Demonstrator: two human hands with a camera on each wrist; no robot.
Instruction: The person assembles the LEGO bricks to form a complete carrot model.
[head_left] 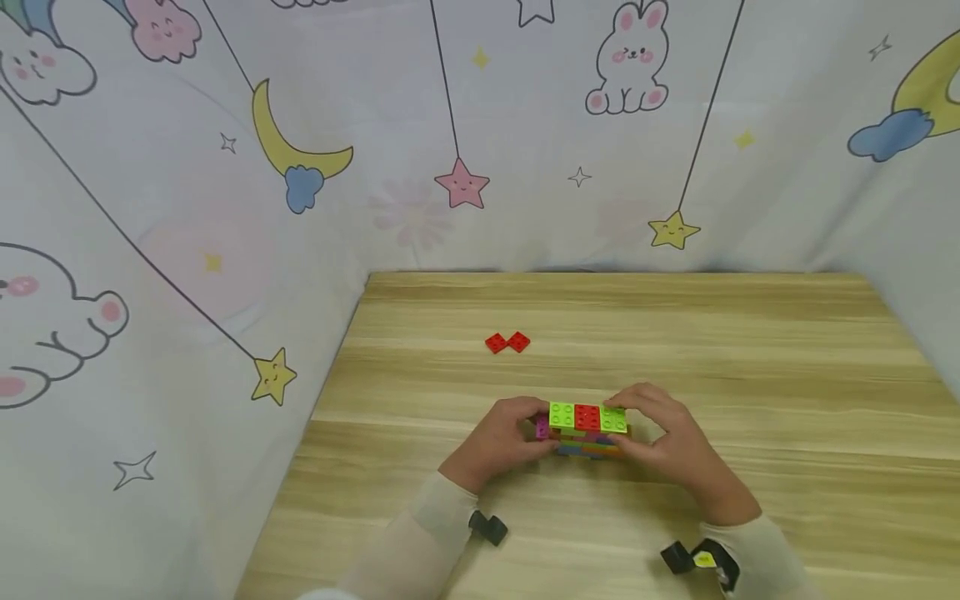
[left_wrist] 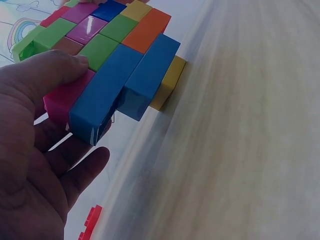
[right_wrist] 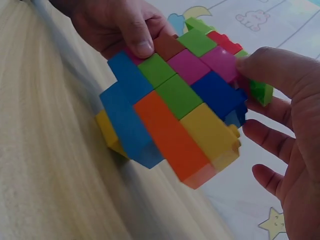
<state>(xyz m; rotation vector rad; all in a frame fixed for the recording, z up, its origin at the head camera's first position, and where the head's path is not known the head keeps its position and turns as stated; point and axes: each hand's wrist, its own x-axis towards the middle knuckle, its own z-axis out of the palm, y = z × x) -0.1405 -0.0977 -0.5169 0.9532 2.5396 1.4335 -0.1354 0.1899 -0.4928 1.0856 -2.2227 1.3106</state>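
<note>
A wall of colourful toy building bricks (head_left: 587, 417) stands between the two hands, its top row green, red and green. The left hand (head_left: 506, 437) grips the wall's left end, its thumb (left_wrist: 62, 67) on the front face by a magenta brick (left_wrist: 65, 102). At the other end the right hand (head_left: 667, 429) pinches the upper part, with the thumb (right_wrist: 272, 65) on the front near a green top brick (right_wrist: 261, 92). In the right wrist view, blue, orange and yellow bricks (right_wrist: 210, 132) form the lower rows, and a yellow one (right_wrist: 109, 132) is lowest.
Two small red bricks (head_left: 518, 342) lie corner to corner on the wooden table (head_left: 787, 350), beyond the wall. A printed white curtain (head_left: 525, 108) hangs behind the table and along its left side. Each wrist wears a black camera strap (head_left: 720, 562).
</note>
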